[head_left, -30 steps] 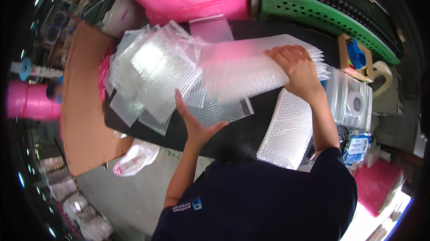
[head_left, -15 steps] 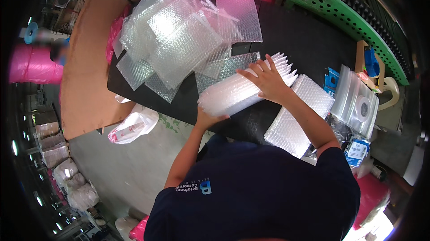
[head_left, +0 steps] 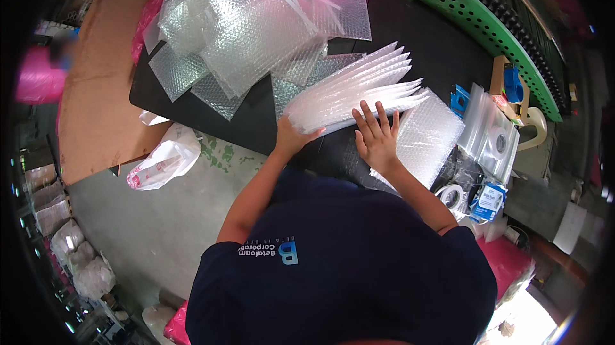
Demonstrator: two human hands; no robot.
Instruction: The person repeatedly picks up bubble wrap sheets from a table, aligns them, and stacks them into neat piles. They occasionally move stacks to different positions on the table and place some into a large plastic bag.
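A thick stack of clear bubble-wrap pouches (head_left: 343, 94) stands on its edge over the black table, its right-hand ends fanned apart. My left hand (head_left: 293, 137) is closed round the stack's left end, the thumb on the near side and the other fingers mostly hidden. My right hand (head_left: 378, 139) lies with fingers spread at the near right side of the stack, fingertips touching the lower pouches. Under and beside my right hand is a second, flat pile of bubble-wrap pouches (head_left: 430, 133). Beyond the held stack, loose bubble-wrap pouches (head_left: 250, 31) lie heaped at the far left.
The black table (head_left: 410, 34) has a green perforated metal rail (head_left: 487, 37) along its far right. Clear film rolls (head_left: 490, 124), a tape roll (head_left: 450, 197) and a cardboard box with a blue tape dispenser (head_left: 512, 85) sit at right. A brown board (head_left: 96, 89) and white plastic bag (head_left: 168, 156) are left.
My right hand has come down from the top of the stack to its near side, fingers spreading. The pouches' right ends have fanned wider. My left hand keeps its hold.
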